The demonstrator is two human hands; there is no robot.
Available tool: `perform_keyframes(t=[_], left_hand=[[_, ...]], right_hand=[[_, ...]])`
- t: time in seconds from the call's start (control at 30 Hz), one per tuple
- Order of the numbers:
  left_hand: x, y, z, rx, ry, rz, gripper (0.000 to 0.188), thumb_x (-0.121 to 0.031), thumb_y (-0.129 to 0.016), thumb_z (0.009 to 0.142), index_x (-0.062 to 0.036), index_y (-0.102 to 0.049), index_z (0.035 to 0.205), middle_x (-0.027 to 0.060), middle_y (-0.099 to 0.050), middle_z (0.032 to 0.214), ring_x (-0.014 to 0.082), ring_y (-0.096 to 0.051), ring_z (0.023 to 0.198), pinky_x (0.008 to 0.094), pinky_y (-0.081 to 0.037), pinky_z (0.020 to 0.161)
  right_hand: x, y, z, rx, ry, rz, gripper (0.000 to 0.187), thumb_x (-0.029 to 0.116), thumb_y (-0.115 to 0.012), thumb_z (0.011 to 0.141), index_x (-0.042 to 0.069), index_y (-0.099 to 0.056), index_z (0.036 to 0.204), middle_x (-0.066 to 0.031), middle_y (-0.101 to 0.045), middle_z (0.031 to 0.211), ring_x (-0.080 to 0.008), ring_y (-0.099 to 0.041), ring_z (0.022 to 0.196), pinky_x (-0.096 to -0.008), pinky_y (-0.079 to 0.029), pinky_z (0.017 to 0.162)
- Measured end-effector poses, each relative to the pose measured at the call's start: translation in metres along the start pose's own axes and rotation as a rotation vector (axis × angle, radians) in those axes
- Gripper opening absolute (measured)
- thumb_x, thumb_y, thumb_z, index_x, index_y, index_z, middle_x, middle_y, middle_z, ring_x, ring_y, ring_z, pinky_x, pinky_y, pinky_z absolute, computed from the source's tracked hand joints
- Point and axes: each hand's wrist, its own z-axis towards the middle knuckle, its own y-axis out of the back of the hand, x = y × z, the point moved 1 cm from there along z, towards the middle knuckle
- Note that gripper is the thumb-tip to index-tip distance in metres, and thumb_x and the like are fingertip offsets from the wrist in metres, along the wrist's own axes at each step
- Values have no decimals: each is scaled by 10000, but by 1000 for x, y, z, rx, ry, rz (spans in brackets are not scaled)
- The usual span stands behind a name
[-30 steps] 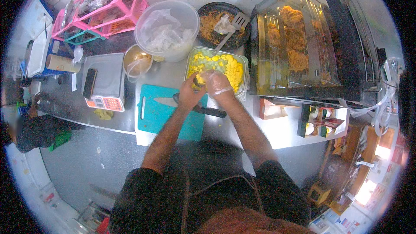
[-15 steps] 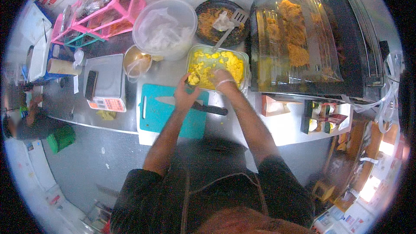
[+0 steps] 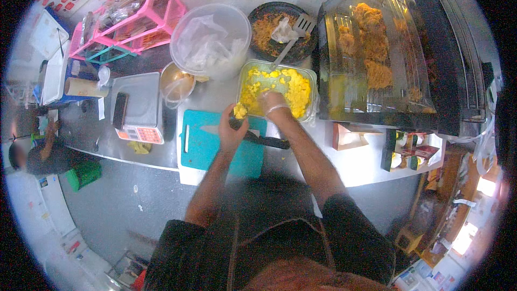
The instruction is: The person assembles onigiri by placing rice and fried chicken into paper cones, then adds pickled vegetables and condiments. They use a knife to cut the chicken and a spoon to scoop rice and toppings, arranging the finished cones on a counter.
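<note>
My left hand (image 3: 232, 132) is closed around a small dark round holder with a lump of yellow food (image 3: 240, 110) in its top. It hovers over the upper edge of a teal cutting board (image 3: 222, 153), just left of a clear rectangular tray (image 3: 314, 83) of crumbled yellow food. In a clear plastic glove, my right hand (image 3: 276, 103) reaches over the tray's near side. Its fingers are bent together and blurred, so what they hold is hidden. A black-handled knife (image 3: 266, 140) lies across the board, partly behind my left hand.
Beyond the tray sit a dark round pan (image 3: 264, 16) with a slotted spatula (image 3: 288, 46) and a large clear tub (image 3: 215, 64). A glass display case (image 3: 336, 70) with fried food stands right. Left are a bowl (image 3: 171, 73), scale (image 3: 137, 99) and another person (image 3: 46, 153).
The whole view has shifted slightly. My right hand has moved a little left within the tray, toward my left hand. My left hand has drawn slightly nearer to me, still gripping the holder.
</note>
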Motion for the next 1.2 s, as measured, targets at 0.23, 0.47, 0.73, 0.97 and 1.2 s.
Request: perform_keyframes(t=[0.23, 0.47, 0.73, 0.97, 1.2], left_hand=[[-5, -14, 7, 55, 44, -8, 655, -54, -825, 827, 4, -558, 1423, 177, -670, 1278, 291, -652, 1186, 408, -512, 1054], [-6, -30, 10, 63, -50, 57, 664, -49, -830, 816, 3, -557, 1419, 172, -666, 1301, 275, -645, 1206, 411, -497, 1095], [-43, -28, 2, 121, -155, -258, 657, 50, -732, 883, 10, -447, 1475, 176, -558, 1417, 282, -557, 1315, 420, -424, 1156], [-83, -33, -19, 180, -170, -147, 733, -117, -818, 887, 34, -432, 1492, 232, -519, 1476, 355, -517, 1387, 476, -446, 1161], [-134, -68, -59, 267, -387, 273, 895, -350, -878, 795, 9, -487, 1515, 272, -544, 1497, 448, -487, 1411, 553, -418, 1140]], right_hand=[[47, 50, -47, 14, 225, 369, 219, 138, -632, 976, 57, -775, 1121, -193, -772, 1090, -371, -743, 994, -430, -578, 925], [54, 56, -51, -134, 195, 234, 282, 225, -645, 948, 72, -758, 1157, -218, -741, 1139, -387, -705, 1078, -489, -549, 973], [50, 61, -75, -283, 172, 449, 309, 353, -691, 944, 77, -760, 1065, -182, -725, 1123, -339, -689, 1052, -459, -553, 913], [42, 43, -107, 70, -114, 1814, 416, 511, -641, 1034, 125, -701, 1178, -10, -710, 1085, -171, -663, 1011, -384, -561, 841], [-19, 36, -172, 227, 14, 2117, 413, 515, -563, 1075, 159, -688, 1242, -28, -727, 1141, -208, -697, 1057, -322, -597, 740]])
